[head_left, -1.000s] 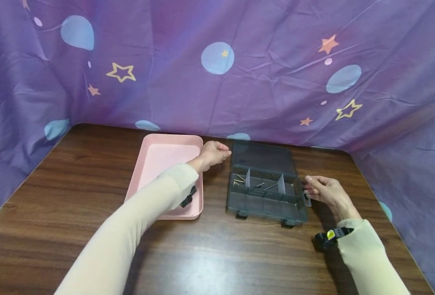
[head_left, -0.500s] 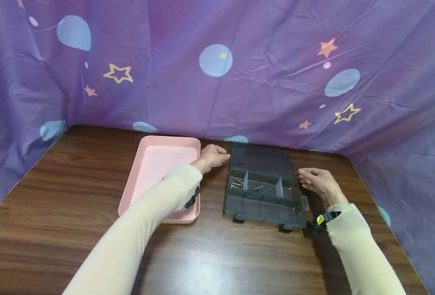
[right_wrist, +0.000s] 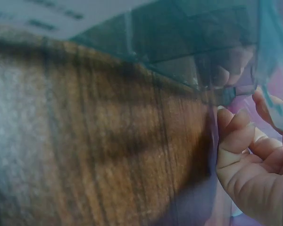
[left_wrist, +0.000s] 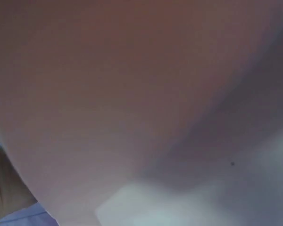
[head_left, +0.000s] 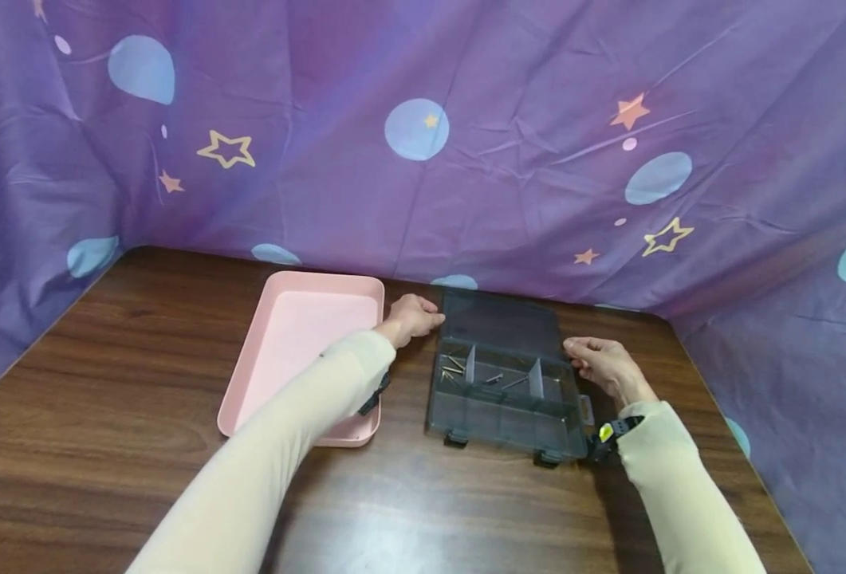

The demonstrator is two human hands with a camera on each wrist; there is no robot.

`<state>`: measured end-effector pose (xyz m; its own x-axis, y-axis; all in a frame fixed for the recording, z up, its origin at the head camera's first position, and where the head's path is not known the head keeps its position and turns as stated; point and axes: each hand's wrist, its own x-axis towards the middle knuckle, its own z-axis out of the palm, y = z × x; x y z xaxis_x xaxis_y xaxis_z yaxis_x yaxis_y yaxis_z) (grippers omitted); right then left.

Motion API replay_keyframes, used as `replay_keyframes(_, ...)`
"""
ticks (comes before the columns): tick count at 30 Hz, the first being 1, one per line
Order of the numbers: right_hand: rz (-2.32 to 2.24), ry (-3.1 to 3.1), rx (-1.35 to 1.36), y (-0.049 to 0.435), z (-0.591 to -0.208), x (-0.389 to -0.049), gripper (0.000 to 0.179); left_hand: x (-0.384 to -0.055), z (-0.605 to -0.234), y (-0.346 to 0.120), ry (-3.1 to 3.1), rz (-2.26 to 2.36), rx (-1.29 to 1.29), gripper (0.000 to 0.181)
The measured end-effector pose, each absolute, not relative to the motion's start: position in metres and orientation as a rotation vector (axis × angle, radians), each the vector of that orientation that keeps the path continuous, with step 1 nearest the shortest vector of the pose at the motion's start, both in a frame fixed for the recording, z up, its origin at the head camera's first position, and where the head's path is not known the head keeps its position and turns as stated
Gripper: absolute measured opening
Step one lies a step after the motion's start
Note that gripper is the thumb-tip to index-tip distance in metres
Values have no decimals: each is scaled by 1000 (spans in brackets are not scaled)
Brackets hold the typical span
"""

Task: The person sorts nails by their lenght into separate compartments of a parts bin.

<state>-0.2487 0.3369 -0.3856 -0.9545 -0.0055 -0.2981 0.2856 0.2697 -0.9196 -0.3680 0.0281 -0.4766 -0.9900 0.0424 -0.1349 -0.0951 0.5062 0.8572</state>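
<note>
A dark translucent organizer box (head_left: 506, 418) lies on the table with its lid (head_left: 500, 321) folded back. Two light dividers split its rear row, where several brass and grey screws (head_left: 454, 365) lie. My left hand (head_left: 414, 315) reaches across the pink tray (head_left: 230, 399) and pinches at the lid's left edge. On the opposite side my right hand (head_left: 605, 368) has thumb and fingers at the lid's right edge. The right wrist view shows those curled fingers (right_wrist: 240, 141) close by the clear plastic. The left wrist view is blurred, and hides the left fingertips.
A brown wood table (head_left: 387, 518) carries the box and the pink tray side by side. Behind stands a purple star-printed curtain (head_left: 336, 159). On the box's front are two dark latches (head_left: 455, 438), and a small tab (head_left: 586, 408) juts from its right side.
My right hand has slid from beside the box's right compartment up to the lid's right edge. The left hand stays at the lid's left edge. The head view has tilted slightly upward.
</note>
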Motion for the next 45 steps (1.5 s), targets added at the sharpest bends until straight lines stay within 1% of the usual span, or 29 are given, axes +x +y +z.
replay_keyframes(3,-1743,2293,275,336,-388,-248,21,-369,-483,28,2645,1465,-8,21)
replay_keyframes(6,-1757,2268,286,335,-389,-248,21,-360,-471,25,2582,1442,-17,28)
replay_keyframes(11,-1744,2251,281,333,-391,-246,19,-355,-468,24,2567,1405,-44,25)
replay_keyframes(13,-1730,2258,281,332,-392,-245,15,-358,-476,25,2542,1466,-41,23)
replay_keyframes(15,-1721,2265,287,331,-393,-244,10,-361,-483,26,2442,1560,-53,25)
replay_keyframes(16,-1720,2266,290,331,-393,-243,10,-363,-487,27,2390,1596,-70,26)
replay_keyframes(19,-1739,2259,296,330,-393,-242,13,-371,-500,30,2359,1668,-78,24)
replay_keyframes(22,-1774,2252,286,330,-393,-242,11,-364,-487,29,2309,1684,-111,28)
replay_keyframes(26,-1827,2246,261,330,-390,-241,10,-334,-445,24,2168,1774,-158,34)
replay_keyframes(29,-1869,2236,239,330,-387,-240,13,-307,-410,21,2130,1815,-164,35)
replay_keyframes(35,-1970,2163,183,331,-382,-237,19,-292,-389,18,2068,1889,-167,35)
replay_keyframes(37,-2009,2136,172,330,-379,-236,19,-292,-387,17,2082,1872,-161,37)
replay_keyframes(38,-2020,2134,167,330,-377,-236,18,-293,-388,16,2071,1909,-115,36)
replay_keyframes(40,-2038,2136,156,331,-375,-235,19,-305,-403,17,2059,1943,-77,35)
replay_keyframes(42,-2049,2142,145,331,-372,-235,20,-324,-426,17,2043,2015,13,33)
replay_keyframes(44,-2049,2157,139,332,-370,-235,22,-332,-435,17,2037,2037,32,32)
replay_keyframes(45,-2056,2158,139,331,-369,-235,22,-326,-426,17,2071,2006,0,33)
